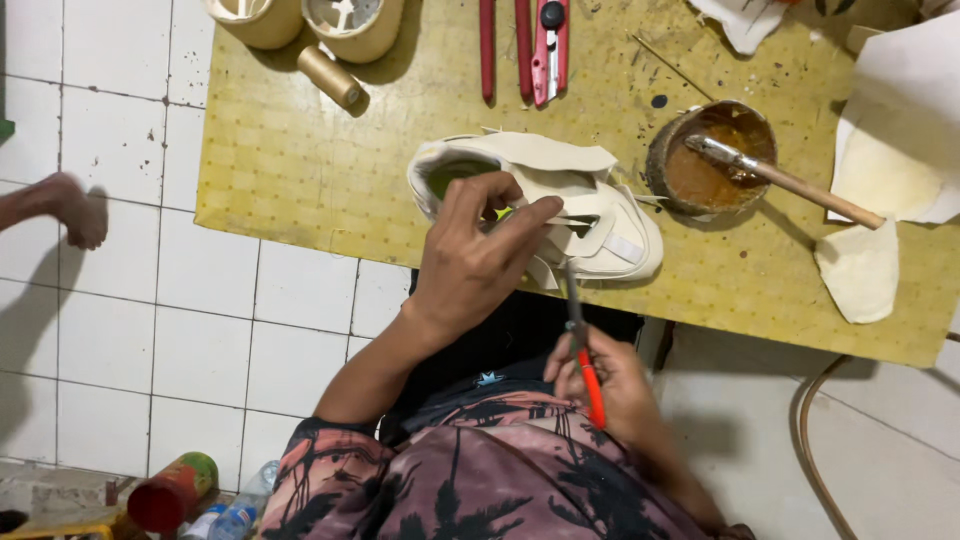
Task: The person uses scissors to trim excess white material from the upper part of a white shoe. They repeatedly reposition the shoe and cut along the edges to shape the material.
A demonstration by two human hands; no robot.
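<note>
Shoe (590, 215) in cream white sits on the near edge of the yellow work board (300, 160), toe pointing right, right in front of the person.

Going left to right: way off at the left edge there's someone else's bare foot (75, 205) on the white floor tiles (200, 340), well apart from the work. At the far end of the board stand two cardboard spools (310, 20) with a small tan roll (330, 75) beside them. Then the left hand (470, 265), fingers pinched shut on the shoe's upper near the opening, looks like it's there to pin the shoe down and keep the material taut. Just right and nearer, the right hand (615, 385) is closed around red-handled pliers (580, 335), jaws reaching up to the shoe's near side; whether they're actually biting the material I can't quite tell, it's dark there. Far side has a red cutter (548, 45) and red tool handles. Further right is a round glue pot (712, 155) with a brush (790, 180) resting in it, handle sticking out right, close enough to grab. Cream cut pieces (860, 270) lie at the right end.

Shoe is almost hanging off the near edge, so not much board left there, but plenty of bare yellow to its left.
</note>
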